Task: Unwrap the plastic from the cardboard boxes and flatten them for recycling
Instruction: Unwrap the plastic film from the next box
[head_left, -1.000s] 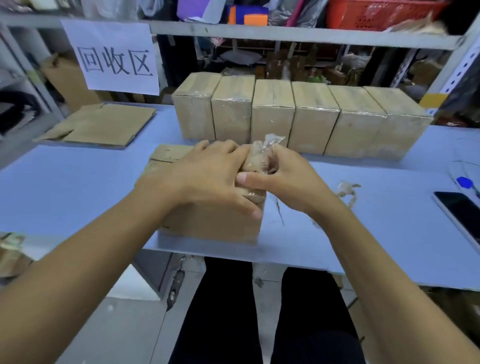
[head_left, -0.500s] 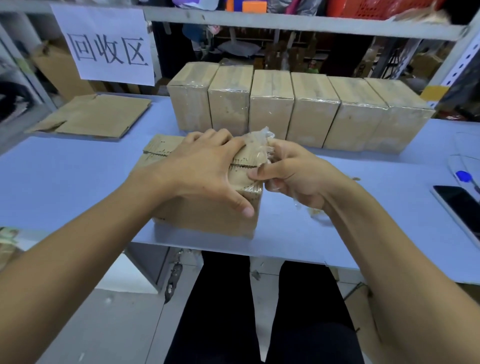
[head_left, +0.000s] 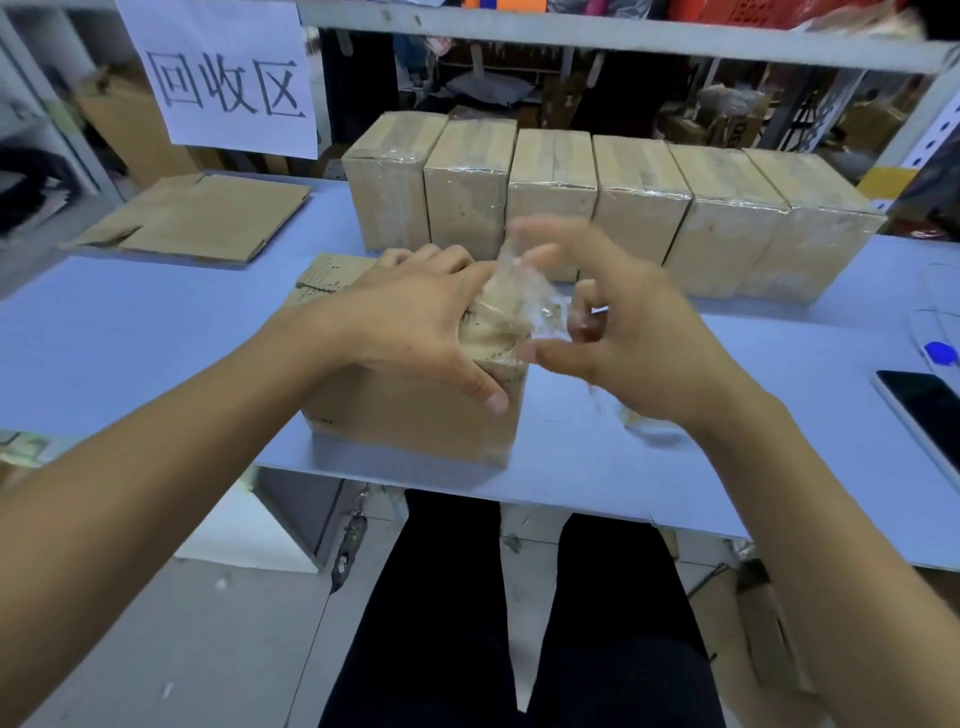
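A box (head_left: 415, 410) sits at the near edge of the table (head_left: 130, 338). The left hand (head_left: 415, 317) lies spread over the box top, thumb down its front face. Just right of the box, the right hand (head_left: 628, 332) is blurred; its fingers appear loosely spread around a bunch of plastic (head_left: 514, 301) rising from the box's right top edge, but whether they pinch it cannot be told. Behind the box stands a row of six wrapped boxes (head_left: 613, 208); behind-left lies flattened cardboard (head_left: 208, 215). Far right of the box lies a phone (head_left: 930, 410).

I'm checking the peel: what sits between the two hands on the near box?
In the head view, bunched clear plastic wrap rises between the left hand and right hand over the near box.
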